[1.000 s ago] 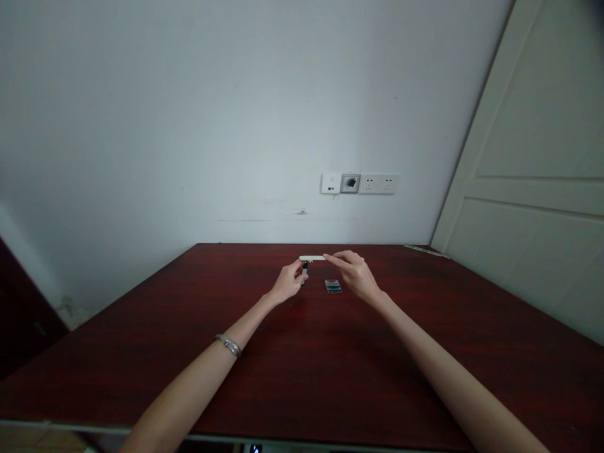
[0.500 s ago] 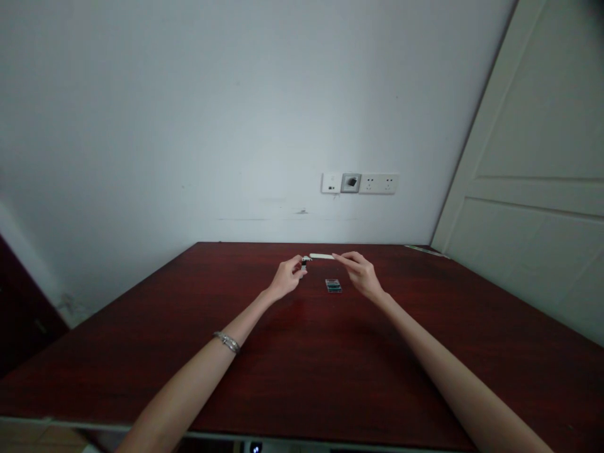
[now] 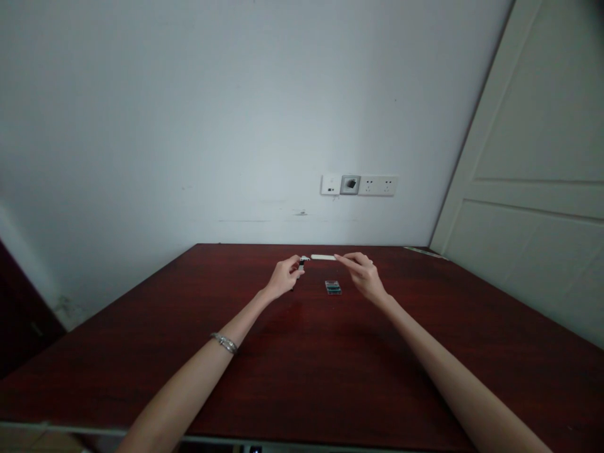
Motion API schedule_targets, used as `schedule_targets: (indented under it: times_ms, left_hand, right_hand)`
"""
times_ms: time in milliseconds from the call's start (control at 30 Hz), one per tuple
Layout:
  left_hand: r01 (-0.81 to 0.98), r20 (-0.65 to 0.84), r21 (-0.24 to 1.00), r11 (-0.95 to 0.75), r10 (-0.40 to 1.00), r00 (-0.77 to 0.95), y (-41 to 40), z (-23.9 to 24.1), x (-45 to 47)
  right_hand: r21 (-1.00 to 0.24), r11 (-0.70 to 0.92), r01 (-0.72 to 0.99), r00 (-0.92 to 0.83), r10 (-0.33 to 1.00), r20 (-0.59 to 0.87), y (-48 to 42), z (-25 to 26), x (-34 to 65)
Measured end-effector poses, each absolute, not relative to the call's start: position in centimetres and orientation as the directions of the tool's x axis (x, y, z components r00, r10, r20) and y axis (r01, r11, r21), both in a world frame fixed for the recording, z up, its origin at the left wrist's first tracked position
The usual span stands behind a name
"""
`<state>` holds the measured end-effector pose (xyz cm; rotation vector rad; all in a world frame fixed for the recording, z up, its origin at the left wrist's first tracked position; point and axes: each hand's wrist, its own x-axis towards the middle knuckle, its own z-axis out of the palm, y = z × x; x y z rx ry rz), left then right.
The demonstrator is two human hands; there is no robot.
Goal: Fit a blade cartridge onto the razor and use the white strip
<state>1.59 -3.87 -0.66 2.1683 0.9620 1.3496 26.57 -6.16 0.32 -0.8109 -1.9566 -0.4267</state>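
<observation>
Between the fingertips of my left hand (image 3: 282,277) is a small slim tool (image 3: 301,265) with a silvery-white head, a dark neck and a pale lower part. Its exact kind is too small to make out. My right hand (image 3: 367,275) pinches one end of a flat white stick (image 3: 323,257) with a rounded tip, held level and pointing left. A narrow gap separates that tip from the tool's head. Below and between the hands, a small clear case (image 3: 333,287) with dark green contents lies on the dark red table (image 3: 302,365).
The table's back edge meets a pale wall (image 3: 264,113) with a row of sockets (image 3: 377,185) and a dark plug. A white panelled door (image 3: 533,157) stands at the right. A thin pale strip (image 3: 425,252) lies at the table's back right corner.
The stick and the small tool have drawn slightly apart, widening the gap between them. The tool tilts a little more, its lower end now showing below my left fingers. The clear case stays put.
</observation>
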Motion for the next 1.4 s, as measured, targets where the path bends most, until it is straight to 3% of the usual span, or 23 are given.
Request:
schedule_targets:
  times_ms: [167, 400, 600, 800, 1033, 1200, 1400]
  left_hand:
    - [0.331, 0.609, 0.663, -0.671, 0.741, 0.282, -4.0, -1.0, 1.9]
    - [0.278, 0.622, 0.689, -0.669, 0.743, 0.247, -3.8, 0.0, 1.5]
    - [0.327, 0.604, 0.667, -0.669, 0.743, 0.289, -4.3, 0.1, 1.6]
    - [0.28, 0.59, 0.698, -0.66, 0.75, 0.298, -4.5, -0.1, 2.0]
    - [0.288, 0.573, 0.702, -0.651, 0.757, 0.316, -4.8, -0.2, 2.1]
    - [0.279, 0.578, 0.705, -0.652, 0.756, 0.307, -4.6, 0.0, 1.9]
    - [0.295, 0.562, 0.714, -0.635, 0.771, 0.3, -4.6, 0.3, 1.8]
  right_hand:
    - [-0.025, 0.727, 0.686, -0.303, 0.316, 0.899, -6.7, 1.1, 25.7]
    - [0.071, 0.711, 0.699, -0.408, 0.316, 0.857, -6.3, 0.5, 26.4]
    - [-0.03, 0.704, 0.709, -0.255, 0.296, 0.921, -6.8, 1.4, 25.7]
    - [0.019, 0.716, 0.698, -0.347, 0.314, 0.884, -7.2, 2.1, 25.4]
    - [-0.031, 0.701, 0.712, -0.308, 0.353, 0.884, -6.8, 1.7, 25.6]
    - [0.003, 0.676, 0.737, -0.324, 0.35, 0.879, -6.5, 1.6, 26.3]
    - [-0.069, 0.685, 0.725, -0.24, 0.345, 0.908, -6.4, 1.8, 26.4]
